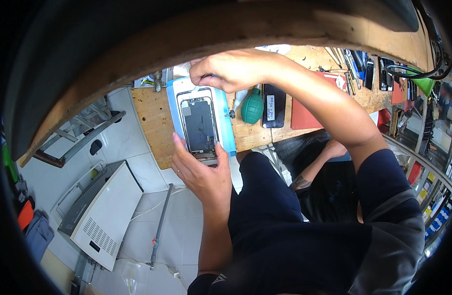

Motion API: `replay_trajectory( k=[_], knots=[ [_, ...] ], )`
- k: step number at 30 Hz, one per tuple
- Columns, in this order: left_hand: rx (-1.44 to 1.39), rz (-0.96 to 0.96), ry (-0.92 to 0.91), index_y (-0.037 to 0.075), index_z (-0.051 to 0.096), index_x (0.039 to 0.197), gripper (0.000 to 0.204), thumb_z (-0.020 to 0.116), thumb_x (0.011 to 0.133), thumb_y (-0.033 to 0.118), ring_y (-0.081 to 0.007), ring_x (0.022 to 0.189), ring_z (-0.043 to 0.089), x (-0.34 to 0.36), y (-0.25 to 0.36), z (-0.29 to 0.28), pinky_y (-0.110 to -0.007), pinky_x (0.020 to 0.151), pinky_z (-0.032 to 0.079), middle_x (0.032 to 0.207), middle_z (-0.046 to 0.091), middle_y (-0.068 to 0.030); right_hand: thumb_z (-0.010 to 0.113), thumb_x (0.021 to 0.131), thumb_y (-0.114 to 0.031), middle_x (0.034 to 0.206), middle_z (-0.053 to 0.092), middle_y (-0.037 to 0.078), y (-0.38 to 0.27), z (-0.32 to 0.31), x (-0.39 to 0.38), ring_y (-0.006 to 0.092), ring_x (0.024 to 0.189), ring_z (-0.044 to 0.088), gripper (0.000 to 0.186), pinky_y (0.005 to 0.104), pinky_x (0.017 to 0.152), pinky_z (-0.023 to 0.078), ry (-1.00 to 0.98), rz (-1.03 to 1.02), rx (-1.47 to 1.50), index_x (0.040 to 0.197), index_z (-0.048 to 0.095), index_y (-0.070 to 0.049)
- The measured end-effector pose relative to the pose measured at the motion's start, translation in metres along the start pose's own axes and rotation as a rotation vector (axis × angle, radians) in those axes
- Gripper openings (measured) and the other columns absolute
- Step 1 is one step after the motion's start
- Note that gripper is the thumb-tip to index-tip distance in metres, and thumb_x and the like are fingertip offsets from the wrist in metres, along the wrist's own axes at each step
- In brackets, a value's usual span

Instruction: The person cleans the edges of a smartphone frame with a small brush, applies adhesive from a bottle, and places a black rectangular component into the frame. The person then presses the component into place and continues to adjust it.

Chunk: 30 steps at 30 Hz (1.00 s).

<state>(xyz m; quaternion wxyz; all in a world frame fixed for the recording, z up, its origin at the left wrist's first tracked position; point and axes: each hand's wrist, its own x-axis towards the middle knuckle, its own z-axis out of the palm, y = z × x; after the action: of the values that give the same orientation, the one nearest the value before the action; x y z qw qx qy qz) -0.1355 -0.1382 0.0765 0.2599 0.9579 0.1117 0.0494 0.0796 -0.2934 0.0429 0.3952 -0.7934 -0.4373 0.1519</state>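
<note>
Left grip [201, 169] is closed around the lower end of the opened phone [201, 125], thumb at its right edge and fingers at its left. The phone lies with its dark inner parts facing up, slightly tilted, on a light-blue-edged holder [228, 135] that shows on both sides of it. Over the phone's upper end, the right grip [223, 71] is bent inward with fingertips drawn together; I cannot tell whether they pinch anything.

Just right of the phone, a small black knob [229, 114] sits on the holder's side. Near it on the right, a green ribbed squeeze bulb [253, 108] rests on the wooden bench [149, 120], its pale nozzle partly hidden. Next, farther right of the phone, comes a dark phone [280, 101] with a white handwritten label, then a red mat [304, 114], partly under the right forearm. Well apart to the phone's right are slim hand tools [352, 69] and another black handset [369, 73]. Below and right of the phone, beyond the bench edge, a co-worker's forearm [312, 169] shows. Down to the phone's left, a white boxy appliance [108, 211] stands on the tiled floor [181, 228].
</note>
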Motion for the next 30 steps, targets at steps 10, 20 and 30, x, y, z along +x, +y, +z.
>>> replay_trajectory(
  k=[10,20,30],
  knots=[
    [0.004,0.020,0.009,-0.009,0.036,0.154,0.090,0.084,0.081,0.011,-0.0413,0.112,0.058,-0.001,0.001,0.000,-0.053,0.101,0.044,0.127,0.058,-0.0270,0.072,0.090,-0.016,0.096,0.068,0.007,-0.009,-0.011,-0.021,0.0322,0.097,0.071,0.012,0.0481,0.076,0.054,0.015,0.093,-0.068,0.100,0.073,-0.010],
    [0.005,0.005,0.016,-0.009,0.036,0.154,0.089,0.083,0.081,0.010,-0.0403,0.110,0.058,0.000,0.002,0.000,-0.053,0.100,0.045,0.123,0.059,-0.0261,0.072,0.088,-0.014,0.096,0.068,0.007,-0.007,-0.012,-0.024,0.0330,0.099,0.070,0.012,0.0479,0.077,0.053,-0.022,0.118,-0.033,0.099,0.074,-0.010],
    [0.002,-0.002,0.009,-0.008,0.034,0.155,0.090,0.083,0.082,0.010,-0.0391,0.109,0.058,0.000,0.001,0.000,-0.052,0.101,0.045,0.120,0.059,-0.0252,0.072,0.090,-0.015,0.099,0.069,0.007,-0.009,-0.020,-0.027,0.0330,0.101,0.070,0.012,0.0483,0.078,0.053,-0.049,0.143,-0.036,0.100,0.074,-0.010]
  ],
)
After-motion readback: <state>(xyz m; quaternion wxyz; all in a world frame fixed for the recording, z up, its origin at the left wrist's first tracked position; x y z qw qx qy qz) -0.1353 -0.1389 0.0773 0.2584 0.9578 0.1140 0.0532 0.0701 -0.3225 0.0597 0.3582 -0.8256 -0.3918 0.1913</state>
